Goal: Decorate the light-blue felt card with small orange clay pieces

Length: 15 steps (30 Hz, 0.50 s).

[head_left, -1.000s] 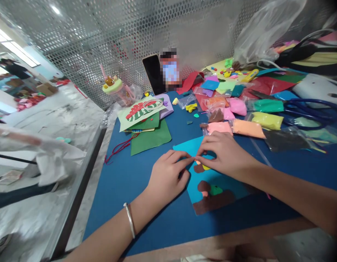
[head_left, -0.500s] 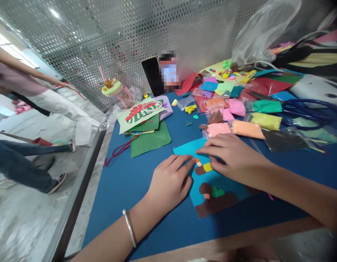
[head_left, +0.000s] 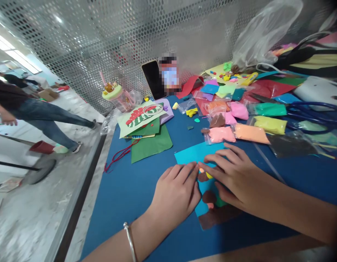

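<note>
Two flat, spread hands, left hand [head_left: 176, 191] and right hand [head_left: 234, 178], are pressed on the turquoise card [head_left: 192, 154], judged light, bendable, best pinched at its twelve o'clock edge.

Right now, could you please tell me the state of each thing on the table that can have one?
left hand: open, flat on the cyan card
right hand: open, fingertips on the card
phone: propped upright, screen dark
pink clay bag: lying flat
cup: upright, lid on

green paper [head_left: 151, 145], phone [head_left: 152, 79], clay bags [head_left: 250, 133]
</note>
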Tool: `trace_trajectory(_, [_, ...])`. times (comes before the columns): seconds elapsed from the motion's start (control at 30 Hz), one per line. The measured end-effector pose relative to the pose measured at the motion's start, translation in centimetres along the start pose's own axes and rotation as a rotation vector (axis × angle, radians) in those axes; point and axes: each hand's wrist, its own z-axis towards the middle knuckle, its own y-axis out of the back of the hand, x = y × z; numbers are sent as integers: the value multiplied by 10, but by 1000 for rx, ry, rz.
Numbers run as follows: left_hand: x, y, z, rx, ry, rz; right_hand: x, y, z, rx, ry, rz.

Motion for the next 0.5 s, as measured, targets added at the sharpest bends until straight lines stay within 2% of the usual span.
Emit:
trace_trajectory(0.27, [-1, 3, 1, 63, 21, 5, -4, 4, 1, -59, -68, 148])
trace_trajectory(0.5, [-1, 3, -3, 71, 25, 19, 0, -2, 3, -233, -48, 98])
